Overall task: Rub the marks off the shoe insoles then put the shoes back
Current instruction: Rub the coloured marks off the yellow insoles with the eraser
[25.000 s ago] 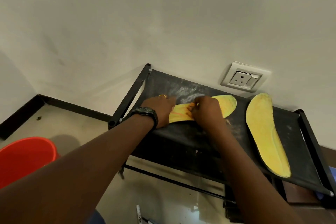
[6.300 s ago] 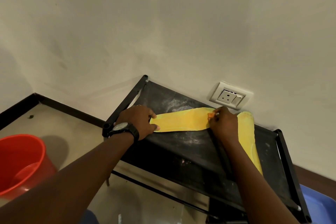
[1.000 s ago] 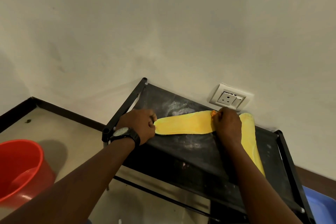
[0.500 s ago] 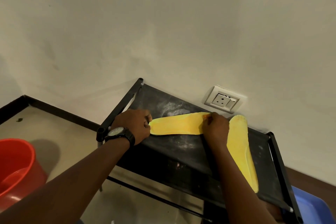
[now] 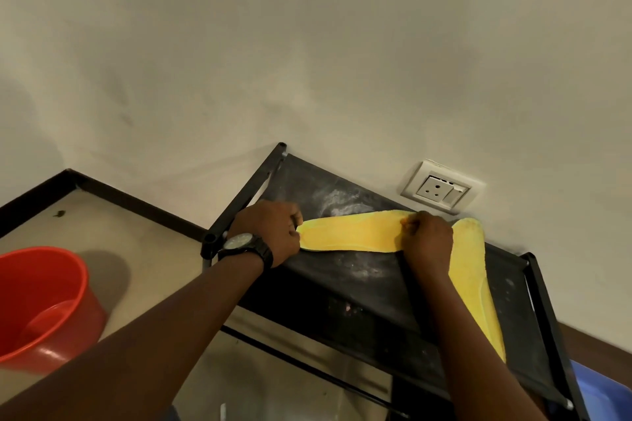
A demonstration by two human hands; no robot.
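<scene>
Your right hand (image 5: pixel 427 243) now works at the far end of the insole (image 5: pixel 349 232), the end that meets the second insole (image 5: pixel 475 284). Compared with the view from 25 seconds back, the rubbing point is no longer at mid-length: it sits at the tip. Over the last second the hand shifts only slightly and stays at that tip.

Finger state, right: curled and pressed together, pinching a small orange eraser (image 5: pixel 403 221) against the insole's upper edge. Only a speck of the eraser shows past the fingertips.

Finger state, left: your left hand (image 5: pixel 273 232) pinches the opposite end of the insole, with fingers curled over it and knuckles up. Six seconds back the thumb lies flat across that end, so the hold is now tighter.

Location of the work: the insole lies flat on the rack (image 5: pixel 359 301), stretched between your two sets of fingers. The second insole lies just beyond your right fingers and runs back along your right forearm. The gap between the two insoles, wide 25 seconds back, is now closed; whether they touch is hidden by your hand.

Meaning for the task: the stretch between your fingers shows plain yellow, so this insole is probably nearly finished. Judge the second insole as still to be checked. No shoes are in view, so their return is not yet begun.
</scene>
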